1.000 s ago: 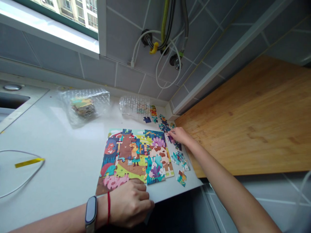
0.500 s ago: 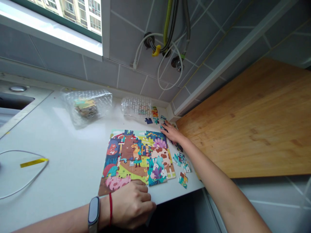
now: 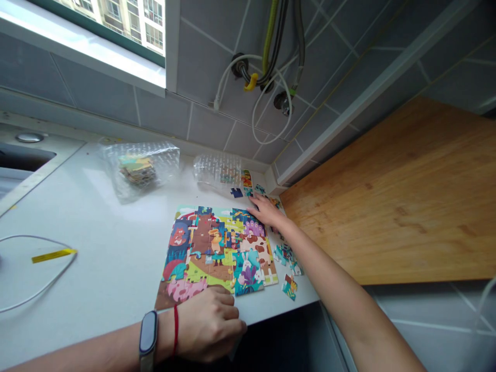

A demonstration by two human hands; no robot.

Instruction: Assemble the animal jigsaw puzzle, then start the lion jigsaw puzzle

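A partly joined jigsaw puzzle [image 3: 217, 258] with farm animals lies on the white counter. At its lower edge my left hand [image 3: 211, 323], wearing a band and a red string, is loosely closed with the fingers curled under. Whatever those fingers might hold is hidden. My right hand [image 3: 267, 212] reaches to the puzzle's far right corner, fingers stretched out and apart over loose pieces there. Close to its fingertips lie a dark blue puzzle piece [image 3: 236, 192] and teal pieces. More loose pieces [image 3: 284, 254] lie under and beside the right forearm, with one brown-and-teal piece [image 3: 290, 287] nearer the front edge.
A clear bag of puzzle pieces [image 3: 137, 170] and a bubble-wrap bag [image 3: 217, 170] stand toward the wall. A wooden board [image 3: 395, 206] rises at the right. At left are a sink [image 3: 65, 150] and a white cable [image 3: 46, 289]. Pipes [image 3: 267, 57] hang above.
My right hand has shifted slightly left, toward the dark blue piece and the puzzle's corner. My left hand stays almost where it was. The view has moved a little.
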